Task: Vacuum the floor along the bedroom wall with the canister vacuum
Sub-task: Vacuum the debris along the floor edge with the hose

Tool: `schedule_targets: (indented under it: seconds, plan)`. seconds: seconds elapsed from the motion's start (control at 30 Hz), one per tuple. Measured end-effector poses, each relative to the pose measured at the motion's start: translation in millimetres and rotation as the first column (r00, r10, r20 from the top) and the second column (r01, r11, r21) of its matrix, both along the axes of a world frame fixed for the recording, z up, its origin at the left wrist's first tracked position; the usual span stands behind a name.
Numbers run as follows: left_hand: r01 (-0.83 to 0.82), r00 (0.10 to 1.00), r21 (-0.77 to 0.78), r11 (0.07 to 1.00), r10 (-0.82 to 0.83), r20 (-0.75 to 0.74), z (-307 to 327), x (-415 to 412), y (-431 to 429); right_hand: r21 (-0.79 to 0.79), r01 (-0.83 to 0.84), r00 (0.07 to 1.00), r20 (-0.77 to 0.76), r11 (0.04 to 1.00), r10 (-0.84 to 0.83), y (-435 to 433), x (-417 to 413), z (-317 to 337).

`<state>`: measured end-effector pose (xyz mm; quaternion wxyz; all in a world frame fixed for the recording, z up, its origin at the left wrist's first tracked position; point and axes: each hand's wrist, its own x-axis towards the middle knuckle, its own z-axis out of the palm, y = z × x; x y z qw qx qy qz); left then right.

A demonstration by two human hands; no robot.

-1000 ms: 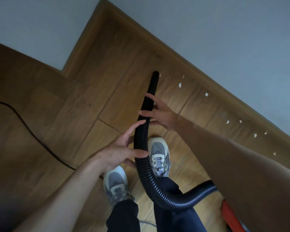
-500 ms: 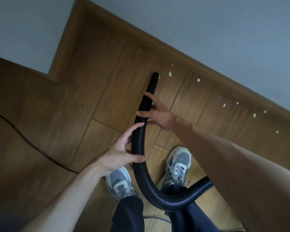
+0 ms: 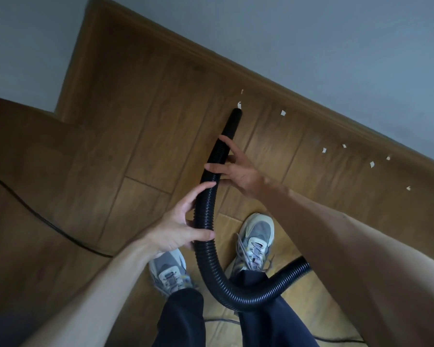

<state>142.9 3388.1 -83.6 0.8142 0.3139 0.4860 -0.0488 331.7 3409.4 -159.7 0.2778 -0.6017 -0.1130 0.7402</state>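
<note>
Wood floor (image 3: pixel 161 121) along a grey wall (image 3: pixel 311 33): hose (image 3: pixel 206 246) held in both hands, tip at a paper scrap.

Mid-hose is gripped loosely by the left hand (image 3: pixel 178 226), thumb across the near side and index finger stretched up along the ribs. Just farther along, the hose is held by the right hand (image 3: pixel 238 171), fingers spread and only partly closed round it. The hose tip (image 3: pixel 236 116) is aimed at the baseboard (image 3: pixel 261 78) and is touching or almost touching one white scrap (image 3: pixel 239 104). More scraps (image 3: pixel 283 113) are strung out to the right. Hose is looped back between the shoes (image 3: pixel 257 236) and off right. A power cord (image 3: pixel 35 216) is laid across the floor at left. Versus 0.5 s ago: grips unchanged, tip brought up to the scrap previously just right of it. The red canister seen 1 s ago is out of view.
</note>
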Motion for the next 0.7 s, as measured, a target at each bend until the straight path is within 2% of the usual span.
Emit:
schedule_targets:
  seconds: [0.23,0.53,0.7]
  plan:
    - [0.047,0.999,0.000,0.999,-0.047,-0.007,-8.4,22.4,2.8,-0.001,0.001,1.000,-0.002,1.000,-0.001,0.6,22.7,-4.8]
    - [-0.020,1.000,-0.010,1.000,0.020,-0.013,-8.4,23.2,5.5,0.009,-0.076,0.997,-0.027,0.997,0.076,15.6,20.9,-5.7]
    - [-0.030,0.999,0.017,0.999,0.031,-0.020,-9.8,28.0,15.4,0.020,-0.062,0.997,-0.036,0.998,0.063,27.8,24.5,-5.8]
